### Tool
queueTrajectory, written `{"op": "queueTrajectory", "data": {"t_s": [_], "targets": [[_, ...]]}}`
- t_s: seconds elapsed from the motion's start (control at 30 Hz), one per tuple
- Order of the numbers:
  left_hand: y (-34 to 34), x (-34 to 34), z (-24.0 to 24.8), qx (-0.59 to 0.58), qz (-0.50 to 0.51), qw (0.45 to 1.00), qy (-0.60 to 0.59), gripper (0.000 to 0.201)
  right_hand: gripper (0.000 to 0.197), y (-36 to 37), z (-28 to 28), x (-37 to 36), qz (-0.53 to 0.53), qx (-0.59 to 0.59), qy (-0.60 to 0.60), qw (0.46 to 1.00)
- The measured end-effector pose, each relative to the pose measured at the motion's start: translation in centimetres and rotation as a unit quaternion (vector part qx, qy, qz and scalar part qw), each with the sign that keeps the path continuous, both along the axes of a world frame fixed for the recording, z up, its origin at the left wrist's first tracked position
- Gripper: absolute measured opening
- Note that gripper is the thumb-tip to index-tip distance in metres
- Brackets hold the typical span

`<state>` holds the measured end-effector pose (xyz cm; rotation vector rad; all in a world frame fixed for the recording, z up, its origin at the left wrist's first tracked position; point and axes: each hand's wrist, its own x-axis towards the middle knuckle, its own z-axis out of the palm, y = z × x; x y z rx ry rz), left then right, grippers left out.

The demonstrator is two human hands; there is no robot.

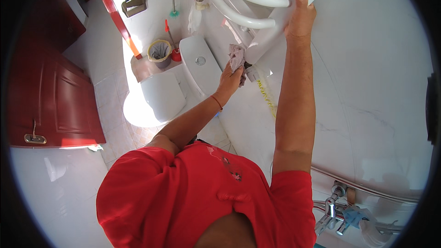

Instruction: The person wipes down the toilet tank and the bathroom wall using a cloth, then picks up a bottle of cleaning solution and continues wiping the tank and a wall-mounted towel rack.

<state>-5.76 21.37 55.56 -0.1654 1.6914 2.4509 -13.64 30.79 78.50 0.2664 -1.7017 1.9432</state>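
A white towel radiator [268, 36] with curved tubes is fixed to the wall at the upper right. My right hand [301, 16] grips its thick upright post, thumb along the outer side and the other fingers hidden behind. Lower down, my left hand [229, 81] is closed around a crumpled greyish-pink cloth [237, 56]. This cloth is beside the bottom end of the post, close to a pipe fitting [251, 72]. Whether it touches the post I cannot tell. A yellow coiled cord [265, 94] runs down from the fitting.
On my left stands a white toilet [161, 96] with its cistern [200, 59]. A lined bin [159, 53] and a red plunger [175, 54] are behind it. A red door [59, 96] is at far left. Chrome shower taps [330, 209] jut out at the lower right.
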Motion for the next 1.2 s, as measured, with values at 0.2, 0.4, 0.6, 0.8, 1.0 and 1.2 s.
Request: {"op": "queueTrajectory", "data": {"t_s": [0.2, 0.4, 0.6, 0.8, 1.0, 1.2], "targets": [[1.0, 0.0, 4.4, -0.035, 0.175, 0.932, 0.316, 0.047, 0.07, 0.1, 0.3, 0.7, -0.03, 0.04, 0.016, 0.999], [2.2, -2.6, 5.8, -0.344, 0.235, 0.765, 0.492, 0.055, 0.075, 0.5, -0.8, -0.3, -0.03, 0.038, -0.001, 0.999], [0.6, -0.4, -0.7, -0.361, 0.123, 0.806, 0.452, 0.069, 0.08, 0.1, -0.6, 0.0, -0.034, -0.053, -0.017, 0.998], [0.2, -0.9, -2.3, 0.269, 0.136, 0.95, -0.079, 0.042, 0.069, -1.6, 0.9, 1.8, -0.004, -0.048, -0.044, 0.998], [-1.9, -4.4, 1.0, 0.326, 0.13, 0.936, 0.003, 0.045, 0.073, -1.4, 0.4, 1.4, -0.041, -0.012, 0.013, 0.999], [-2.8, -10.7, 2.2, 0.347, 0.041, 0.937, 0.032, 0.06, 0.08, -3.5, 1.0, 1.8, -0.083, 0.022, 0.023, 0.996]]}}
